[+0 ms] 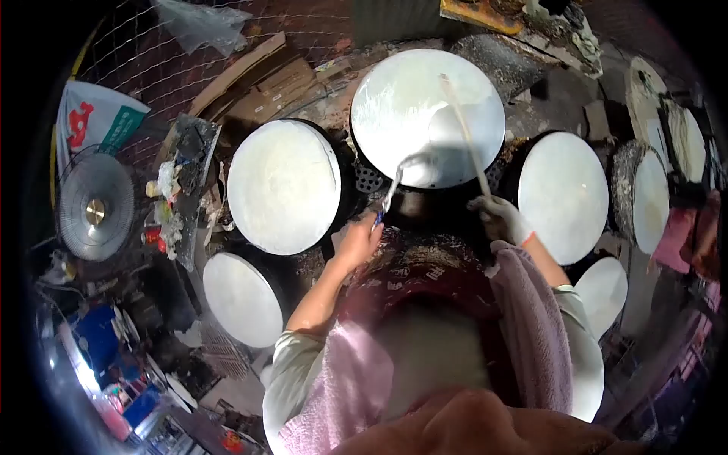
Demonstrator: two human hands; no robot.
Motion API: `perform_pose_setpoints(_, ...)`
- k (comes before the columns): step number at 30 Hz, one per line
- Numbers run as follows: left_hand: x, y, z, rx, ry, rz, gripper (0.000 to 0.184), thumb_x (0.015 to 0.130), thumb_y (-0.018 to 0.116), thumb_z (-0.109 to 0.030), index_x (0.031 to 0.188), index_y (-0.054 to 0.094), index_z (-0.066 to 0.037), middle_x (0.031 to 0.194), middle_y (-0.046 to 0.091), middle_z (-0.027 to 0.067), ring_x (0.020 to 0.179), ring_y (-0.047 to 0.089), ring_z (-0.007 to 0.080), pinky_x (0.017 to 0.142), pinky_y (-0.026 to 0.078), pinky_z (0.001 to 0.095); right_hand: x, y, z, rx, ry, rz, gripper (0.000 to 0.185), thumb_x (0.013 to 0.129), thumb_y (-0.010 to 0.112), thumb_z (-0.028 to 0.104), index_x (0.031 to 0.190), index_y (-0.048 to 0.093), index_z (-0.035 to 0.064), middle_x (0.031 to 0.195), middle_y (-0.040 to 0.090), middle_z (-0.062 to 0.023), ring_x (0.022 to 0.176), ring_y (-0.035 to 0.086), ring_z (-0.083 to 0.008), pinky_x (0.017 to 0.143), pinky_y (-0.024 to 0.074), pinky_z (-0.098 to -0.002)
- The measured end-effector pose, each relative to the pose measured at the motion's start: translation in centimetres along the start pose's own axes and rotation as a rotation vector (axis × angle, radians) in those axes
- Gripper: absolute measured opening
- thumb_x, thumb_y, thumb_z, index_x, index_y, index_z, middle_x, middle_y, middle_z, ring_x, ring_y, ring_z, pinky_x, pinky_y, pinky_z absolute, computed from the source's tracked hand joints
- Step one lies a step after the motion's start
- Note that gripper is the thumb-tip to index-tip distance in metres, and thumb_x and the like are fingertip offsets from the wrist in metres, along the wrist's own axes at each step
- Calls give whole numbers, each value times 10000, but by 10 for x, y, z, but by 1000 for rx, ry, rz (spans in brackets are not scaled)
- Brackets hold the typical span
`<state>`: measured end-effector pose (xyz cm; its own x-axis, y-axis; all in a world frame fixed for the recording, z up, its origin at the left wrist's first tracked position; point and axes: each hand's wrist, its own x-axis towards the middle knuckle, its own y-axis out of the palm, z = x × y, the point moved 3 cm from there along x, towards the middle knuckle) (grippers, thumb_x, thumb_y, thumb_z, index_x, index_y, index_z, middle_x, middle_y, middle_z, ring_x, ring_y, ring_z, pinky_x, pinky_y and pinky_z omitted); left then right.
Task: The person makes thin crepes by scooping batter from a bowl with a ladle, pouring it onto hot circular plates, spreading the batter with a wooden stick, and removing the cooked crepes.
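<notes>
My left hand (362, 241) is bare and wrapped round the handle of a ladle (391, 194), whose blurred head lies over the lower edge of the large round white plate (394, 95) in front of me. My right hand (500, 219), in a pale glove with dark stains, grips a long thin stick (464, 129). The stick slants up and left across the right part of the same plate. Part of the plate's surface looks wet and shiny, and a shadow falls on its lower right.
Other round white plates stand left (284, 186), lower left (243, 299), right (563, 199) and lower right (603, 296). A fan (95, 212) is at the far left, beside a littered ledge (189, 182). Cardboard (265, 87) lies behind. A pink towel (531, 318) hangs over my shoulders.
</notes>
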<state>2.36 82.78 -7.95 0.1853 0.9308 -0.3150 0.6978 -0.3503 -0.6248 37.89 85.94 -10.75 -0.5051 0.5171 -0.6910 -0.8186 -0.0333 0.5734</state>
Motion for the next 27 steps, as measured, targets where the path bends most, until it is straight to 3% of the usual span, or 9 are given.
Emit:
perform_pose_setpoints(1, 0, -16, -6, -46, -107, 9, 230, 911, 573, -178, 1052, 547, 1, 802, 621, 249, 766, 616, 432, 648, 481, 476, 11, 37, -11, 13, 11, -61, 236, 941, 584, 258, 1077, 594, 65, 674, 494, 27, 463, 385, -67, 403, 301, -233)
perform_pose_setpoints(3, -2, -54, -8, -163, -38, -148, 214, 936, 567, -173, 1068, 561, -4, 750, 644, 184, 655, 650, 276, 587, 480, 346, 47, 108, -25, -85, -165, -136, 232, 934, 597, 287, 997, 580, 65, 668, 502, 12, 445, 401, -76, 390, 301, -233)
perform_pose_setpoints(8, -20, -111, 34, -343, -56, -329, 190, 939, 574, -154, 1046, 595, 2, 652, 556, 24, 570, 468, 75, 525, 409, 246, 183, 160, -96, -428, -506, -509, 332, 924, 598, 326, 1092, 590, 41, 726, 578, -41, 559, 544, -151, 507, 448, -308)
perform_pose_setpoints(13, -54, -107, 73, -417, -95, -293, 184, 932, 579, -141, 1033, 595, 12, 650, 533, 8, 554, 436, 65, 509, 382, 234, 152, 125, -99, -872, -357, -1081, 389, 909, 582, 383, 1034, 616, 15, 953, 676, -184, 931, 630, -350, 812, 475, -405)
perform_pose_setpoints(16, -70, -98, 86, -422, -118, -301, 179, 930, 579, -134, 1028, 594, 15, 658, 537, 10, 560, 435, 64, 512, 378, 233, 110, 104, -84, -690, -466, -1191, 369, 927, 550, 375, 947, 621, 14, 835, 678, -160, 775, 655, -297, 705, 496, -393)
perform_pose_setpoints(19, -81, -86, 83, -453, -157, -316, 151, 944, 556, -136, 1016, 573, -4, 629, 493, -22, 523, 399, 53, 476, 328, 228, 97, 128, -70, -400, -247, -856, 308, 939, 540, 320, 920, 614, 22, 739, 654, -160, 675, 657, -247, 592, 491, -389)
perform_pose_setpoints(20, -81, -79, 89, -435, -117, -333, 137, 963, 532, -147, 1017, 554, -24, 592, 450, -50, 476, 362, 34, 434, 281, 217, 126, 105, -87, -1136, -605, -860, 281, 938, 537, 316, 906, 606, 46, 723, 639, -179, 622, 650, -301, 539, 485, -411)
perform_pose_setpoints(22, -83, -70, 89, -422, -90, -342, 128, 981, 507, -155, 1031, 530, -39, 557, 397, -78, 432, 323, 13, 394, 231, 201, 110, 109, -106, -1371, -603, -802, 306, 950, 499, 340, 1049, 564, 59, 799, 651, -224, 761, 642, -380, 651, 498, -483)
perform_pose_setpoints(27, -83, -51, 39, -515, -174, -333, 125, 981, 505, -145, 1040, 526, -38, 580, 405, -70, 429, 324, 19, 385, 239, 204, 62, 46, -49, -1211, -340, -1068, 320, 949, 500, 350, 996, 531, 35, 796, 656, -219, 753, 638, -412, 629, 484, -520)
